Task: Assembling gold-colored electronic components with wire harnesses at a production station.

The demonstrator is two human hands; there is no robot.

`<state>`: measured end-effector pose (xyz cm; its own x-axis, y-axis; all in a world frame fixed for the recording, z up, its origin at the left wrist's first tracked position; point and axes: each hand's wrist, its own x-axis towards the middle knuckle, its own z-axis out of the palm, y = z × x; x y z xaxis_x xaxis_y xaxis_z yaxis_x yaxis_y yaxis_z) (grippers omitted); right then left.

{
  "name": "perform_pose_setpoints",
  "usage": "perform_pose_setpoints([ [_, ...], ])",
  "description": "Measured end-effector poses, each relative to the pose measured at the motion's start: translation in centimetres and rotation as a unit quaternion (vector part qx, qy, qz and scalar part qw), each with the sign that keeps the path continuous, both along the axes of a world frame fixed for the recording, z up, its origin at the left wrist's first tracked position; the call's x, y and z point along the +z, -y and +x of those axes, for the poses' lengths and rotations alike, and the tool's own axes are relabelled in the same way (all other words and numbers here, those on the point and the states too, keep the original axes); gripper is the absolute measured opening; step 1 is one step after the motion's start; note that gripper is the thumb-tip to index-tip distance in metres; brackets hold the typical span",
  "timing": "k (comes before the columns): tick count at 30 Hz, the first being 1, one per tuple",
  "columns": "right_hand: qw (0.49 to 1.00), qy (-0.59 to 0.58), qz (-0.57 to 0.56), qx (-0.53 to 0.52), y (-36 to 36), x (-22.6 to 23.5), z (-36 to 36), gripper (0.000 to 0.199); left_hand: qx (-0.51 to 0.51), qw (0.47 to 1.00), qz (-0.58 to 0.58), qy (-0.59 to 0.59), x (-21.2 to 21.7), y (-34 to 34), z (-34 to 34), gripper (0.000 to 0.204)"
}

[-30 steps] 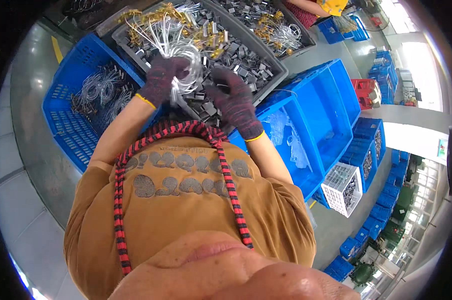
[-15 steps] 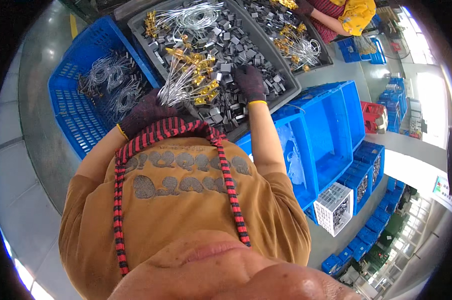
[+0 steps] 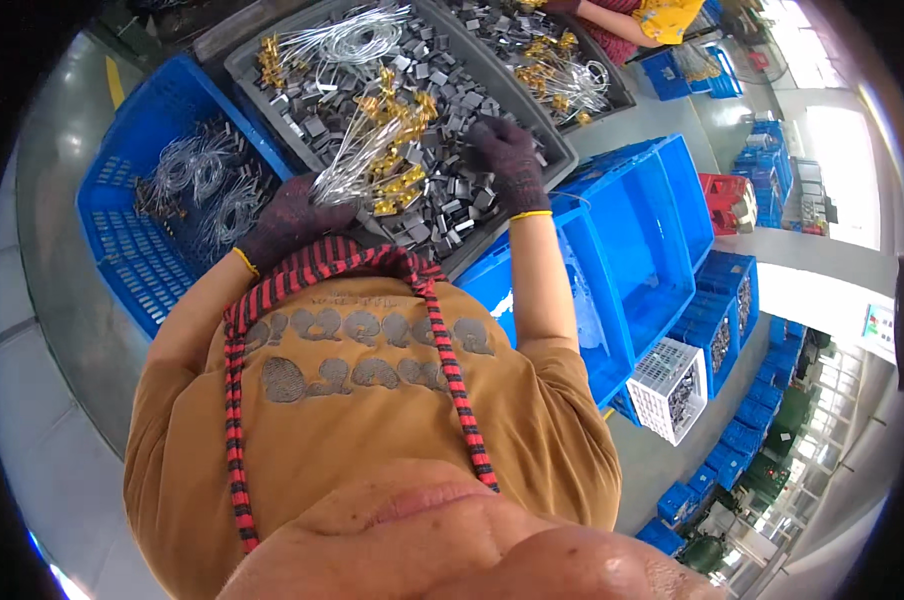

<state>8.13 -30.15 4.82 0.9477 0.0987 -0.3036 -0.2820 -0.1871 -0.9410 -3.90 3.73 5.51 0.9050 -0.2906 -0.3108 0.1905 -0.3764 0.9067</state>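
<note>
My left hand [image 3: 297,215], in a dark knitted glove, is closed around the near ends of a bunch of silver wires with gold-coloured tips [image 3: 357,160]. The tips fan out over a grey tray [image 3: 565,152] filled with small dark rectangular blocks [image 3: 457,85]. At the tray's right side, my right hand [image 3: 509,165], gloved alike, reaches over the blocks with bent fingers. Its fingertips are dark against the pieces, and I cannot make out what lies in them. Another coiled bundle of silver wires [image 3: 367,40] rests at the far end of the tray.
A blue slatted crate [image 3: 122,190] with more wire bundles stands on the left. Beyond the tray, a co-worker's arm [image 3: 617,22] reaches to a second tray of blocks and wires [image 3: 622,98]. Blue bins [image 3: 662,270] and a white crate [image 3: 662,395] stand on the right.
The whole view has shifted slightly. My right hand has moved right across the blocks, toward the tray's right rim. My left hand keeps hold of the wire bunch.
</note>
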Motion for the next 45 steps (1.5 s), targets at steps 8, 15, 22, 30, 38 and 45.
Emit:
perform_pose_setpoints([
  [8, 0.848, 0.502, -0.145, 0.089, -13.0, 7.4, -1.4, 0.043, -0.134, 0.936, 0.287, 0.152, -1.6, 1.6, 3.4, 0.047],
  [15, 0.779, 0.508, -0.133, 0.343, -19.6, 16.9, -9.2, 0.023, -0.270, 0.841, 0.135, 0.450, -10.9, -4.4, 5.1, 0.054],
  [22, 0.980, 0.181, 0.085, 0.002, -6.6, 12.3, -5.7, 0.025, -0.254, 0.924, 0.019, 0.286, -13.0, -5.5, 4.7, 0.066],
  [30, 0.995, 0.034, 0.094, -0.017, -2.2, 4.8, -5.3, 0.030, -0.115, 0.960, 0.089, 0.240, -23.8, -8.4, 6.2, 0.055],
  [38, 0.993, 0.115, -0.011, 0.023, -3.2, 6.4, -5.5, 0.024, -0.060, 0.858, 0.137, 0.491, -7.2, -0.8, 3.8, 0.050],
  [45, 0.956, 0.151, 0.103, 0.231, -8.8, 11.0, -6.3, 0.041, -0.157, 0.844, 0.340, 0.384, -19.9, -2.9, 5.4, 0.056],
])
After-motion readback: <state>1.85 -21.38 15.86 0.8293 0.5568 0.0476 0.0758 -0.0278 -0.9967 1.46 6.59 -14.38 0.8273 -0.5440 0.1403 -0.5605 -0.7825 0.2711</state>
